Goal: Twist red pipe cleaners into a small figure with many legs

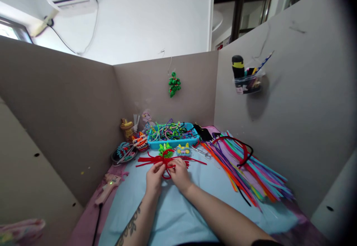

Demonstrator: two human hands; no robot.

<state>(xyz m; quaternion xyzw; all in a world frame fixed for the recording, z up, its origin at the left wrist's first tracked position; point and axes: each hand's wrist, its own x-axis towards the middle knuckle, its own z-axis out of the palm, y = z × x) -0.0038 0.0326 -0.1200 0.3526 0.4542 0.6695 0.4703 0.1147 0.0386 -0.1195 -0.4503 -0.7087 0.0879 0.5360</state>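
Note:
Close together over the blue cloth (178, 212), both of my hands pinch red pipe cleaners (166, 178) bent into loops. My left hand (154, 177) grips them from the left between thumb and fingertips. Opposite it, my right hand (180, 174) has its fingers curled in on the same piece, partly hiding it. More straight red pipe cleaners (145, 160) lie just behind, spreading out to both sides. Beyond these stand a small green fuzzy figure (165, 150) and a grey-blue one with yellow parts (183, 150).
A blue basket (173, 143) of pipe-cleaner pieces stands at the back. Many coloured pipe cleaners (245, 171) lie right. Left are a bowl (131, 159) and a pink glue gun (107, 193) with a cord. Scissors (203, 152) lie behind my right hand. Grey panels (164, 108) enclose the table.

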